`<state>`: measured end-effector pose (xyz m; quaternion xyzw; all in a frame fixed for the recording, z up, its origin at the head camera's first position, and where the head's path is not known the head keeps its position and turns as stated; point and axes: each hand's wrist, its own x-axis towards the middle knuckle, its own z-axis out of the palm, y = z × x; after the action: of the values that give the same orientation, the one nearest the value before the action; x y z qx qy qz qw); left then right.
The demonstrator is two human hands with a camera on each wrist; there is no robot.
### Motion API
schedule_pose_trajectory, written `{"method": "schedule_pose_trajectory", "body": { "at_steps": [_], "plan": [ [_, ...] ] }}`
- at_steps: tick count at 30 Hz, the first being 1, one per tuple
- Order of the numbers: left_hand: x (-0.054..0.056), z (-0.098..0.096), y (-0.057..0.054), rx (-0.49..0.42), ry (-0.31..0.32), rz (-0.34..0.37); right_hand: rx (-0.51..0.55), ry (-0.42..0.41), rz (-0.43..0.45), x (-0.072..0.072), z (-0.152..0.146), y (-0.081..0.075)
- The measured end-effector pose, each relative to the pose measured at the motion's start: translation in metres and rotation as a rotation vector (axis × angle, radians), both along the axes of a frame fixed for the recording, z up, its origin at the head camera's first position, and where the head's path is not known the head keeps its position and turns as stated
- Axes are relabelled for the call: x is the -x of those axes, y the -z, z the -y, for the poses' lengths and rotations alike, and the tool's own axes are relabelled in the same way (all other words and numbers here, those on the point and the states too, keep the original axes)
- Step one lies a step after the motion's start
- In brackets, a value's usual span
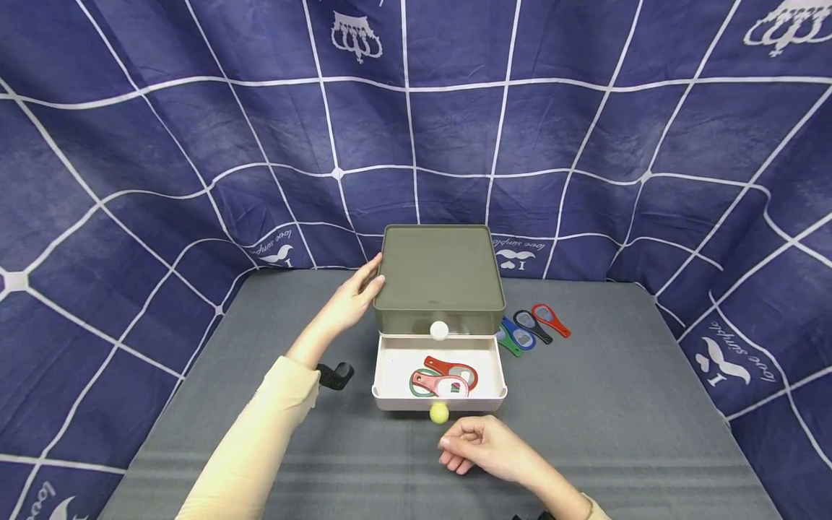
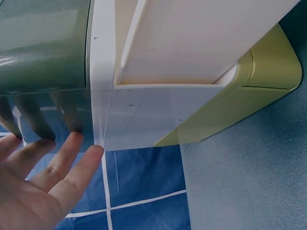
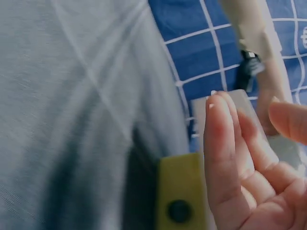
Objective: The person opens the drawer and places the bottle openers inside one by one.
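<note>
A two-tier box with a dark green lid (image 1: 438, 267) and a white knob (image 1: 439, 331) stands mid-table. Its white lower drawer (image 1: 388, 361) is pulled out, with a yellow knob (image 1: 439, 413) in front. Inside lie a few small magnifier-shaped pieces: a red one (image 1: 442, 365), a pink one (image 1: 429, 381) and a green-rimmed one partly covered. My left hand (image 1: 351, 300) rests against the box's left side, fingers (image 2: 72, 177) extended along the wall in the left wrist view. My right hand (image 1: 484, 446) hovers just before the drawer, loosely curled, thumb apart from the fingers in the right wrist view, holding nothing.
Right of the box, several more magnifier-shaped pieces lie on the grey tabletop (image 1: 598, 404): green, blue (image 1: 522, 336), black (image 1: 533, 326) and red (image 1: 551, 320). A blue, white-lined curtain (image 1: 448, 137) hangs behind and on both sides.
</note>
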<state>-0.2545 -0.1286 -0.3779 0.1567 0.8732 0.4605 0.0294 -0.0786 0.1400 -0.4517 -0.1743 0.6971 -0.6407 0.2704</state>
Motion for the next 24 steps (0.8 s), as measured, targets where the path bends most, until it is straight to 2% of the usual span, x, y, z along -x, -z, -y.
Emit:
{"method": "schedule_pose_trajectory", "body": {
  "at_steps": [5, 12, 18, 24],
  "plan": [
    [-0.001, -0.001, -0.001, -0.022, -0.010, 0.011, 0.031, 0.096, 0.160, -0.002, 0.005, 0.014],
    [-0.002, -0.001, -0.001, -0.010, -0.007, 0.017, 0.176, 0.154, 0.289, 0.000, 0.011, 0.023],
    [-0.002, -0.001, -0.001, -0.011, -0.009, 0.020, 0.239, 0.210, 0.368, 0.001, 0.014, 0.026],
    [-0.001, -0.002, -0.002, -0.009, -0.005, 0.020, 0.276, 0.241, 0.408, 0.002, 0.016, 0.025]
  ]
}}
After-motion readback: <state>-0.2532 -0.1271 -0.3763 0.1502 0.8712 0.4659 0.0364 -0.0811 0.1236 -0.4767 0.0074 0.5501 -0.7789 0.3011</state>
